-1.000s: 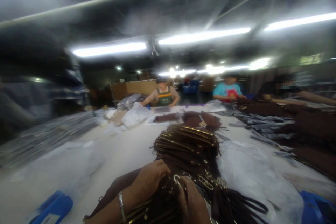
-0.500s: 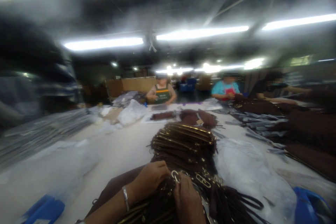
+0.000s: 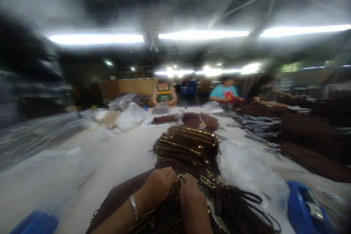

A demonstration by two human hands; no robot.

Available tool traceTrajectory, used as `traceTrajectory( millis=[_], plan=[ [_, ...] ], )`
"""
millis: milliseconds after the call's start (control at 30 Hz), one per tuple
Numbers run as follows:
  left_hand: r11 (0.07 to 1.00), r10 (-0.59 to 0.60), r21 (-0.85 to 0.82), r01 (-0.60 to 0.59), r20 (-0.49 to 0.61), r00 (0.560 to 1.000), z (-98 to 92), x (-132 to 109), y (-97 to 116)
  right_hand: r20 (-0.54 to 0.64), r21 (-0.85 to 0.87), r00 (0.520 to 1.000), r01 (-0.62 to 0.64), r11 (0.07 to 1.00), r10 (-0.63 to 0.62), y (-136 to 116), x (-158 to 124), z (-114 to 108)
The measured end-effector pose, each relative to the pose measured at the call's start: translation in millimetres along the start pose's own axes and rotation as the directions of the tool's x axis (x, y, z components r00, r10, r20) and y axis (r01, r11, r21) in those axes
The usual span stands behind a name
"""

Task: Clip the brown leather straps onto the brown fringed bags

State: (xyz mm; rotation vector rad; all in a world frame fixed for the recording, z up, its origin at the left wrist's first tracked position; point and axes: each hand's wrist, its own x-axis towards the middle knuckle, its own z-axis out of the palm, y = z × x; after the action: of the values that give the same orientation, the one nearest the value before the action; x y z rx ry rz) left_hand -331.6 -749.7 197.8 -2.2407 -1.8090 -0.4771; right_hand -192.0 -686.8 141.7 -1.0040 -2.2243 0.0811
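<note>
My left hand (image 3: 160,182), with a silver bracelet on its wrist, is closed in a pinch at a gold metal ring (image 3: 181,178). Against the ring's other side, the fingers of my right hand (image 3: 192,193) are closed too. Part of the ring and whatever joins it are hidden by my fingers. Dark brown fabric (image 3: 120,193) spreads beneath both hands. Just right of my fingers lie more gold rings (image 3: 207,181) and a bundle of dark brown straps (image 3: 238,204). Beyond my hands sits a stack of brown pieces with gold zippers (image 3: 189,140).
Clear plastic bags (image 3: 249,168) lie to the right beside a blue tape dispenser (image 3: 307,204). Another blue object (image 3: 35,223) is at the lower left. Grey strips (image 3: 35,135) cover the left side. Brown goods (image 3: 307,131) are piled right. Several people work across the table.
The view has turned slightly right, so surroundings sit further left. My hands stay at the gold ring, close together. The person in the green apron has lowered a hand.
</note>
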Motion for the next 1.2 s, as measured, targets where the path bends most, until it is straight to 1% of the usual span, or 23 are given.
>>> traceTrajectory(
  millis=[167,267,333,467,600,767,867,1033,1100,1133,1200],
  plan=[
    [0.998,0.009,0.06,-0.011,0.021,1.0,-1.0,0.3,0.2,0.147,-0.072,0.988,-0.032,0.997,0.042,-6.9,6.6,-19.8],
    [0.996,0.017,0.09,-0.021,0.042,0.999,-2.9,1.9,1.0,0.238,-0.131,0.97,-0.008,0.991,0.039,-11.7,11.6,-30.0],
    [0.994,0.007,0.104,-0.012,0.055,0.998,-4.6,3.4,2.2,0.261,-0.156,0.965,0.019,0.988,0.023,-16.1,14.0,-33.3],
    [0.993,-0.046,0.117,0.036,0.085,0.995,-9.8,6.6,7.0,0.197,-0.229,0.98,0.039,0.973,0.007,-26.1,14.0,-31.3],
    [0.992,-0.085,0.107,0.071,0.127,0.988,-18.2,9.2,13.5,0.139,-0.308,0.989,-0.002,0.951,0.047,-30.7,8.0,-24.1],
    [0.992,-0.103,0.083,0.092,0.146,0.984,-24.7,9.7,18.9,0.096,-0.294,0.995,0.029,0.955,-0.001,-25.2,-3.2,-16.9],
    [0.993,-0.088,0.087,0.078,0.12,0.989,-20.9,7.7,18.6,0.072,-0.311,0.997,0.018,0.95,0.005,-25.9,-6.0,-19.0],
    [0.992,-0.081,0.098,0.075,0.054,0.995,-7.1,3.7,15.0,0.065,-0.323,0.995,-0.047,0.945,0.072,-40.6,-4.6,-25.7],
    [0.992,-0.106,0.071,0.104,0.029,0.994,-3.1,3.3,15.5,0.049,-0.297,0.995,-0.073,0.952,0.091,-44.6,-4.2,-25.7],
    [0.991,-0.126,0.047,0.125,0.015,0.992,-2.3,3.1,16.3,0.037,-0.254,0.995,-0.081,0.964,0.093,-44.4,-4.0,-25.6],
    [0.986,-0.16,-0.037,0.16,-0.009,0.987,-3.5,1.5,16.5,-0.002,-0.102,0.994,-0.106,0.989,0.106,-37.6,-3.4,-27.1]
  ],
)
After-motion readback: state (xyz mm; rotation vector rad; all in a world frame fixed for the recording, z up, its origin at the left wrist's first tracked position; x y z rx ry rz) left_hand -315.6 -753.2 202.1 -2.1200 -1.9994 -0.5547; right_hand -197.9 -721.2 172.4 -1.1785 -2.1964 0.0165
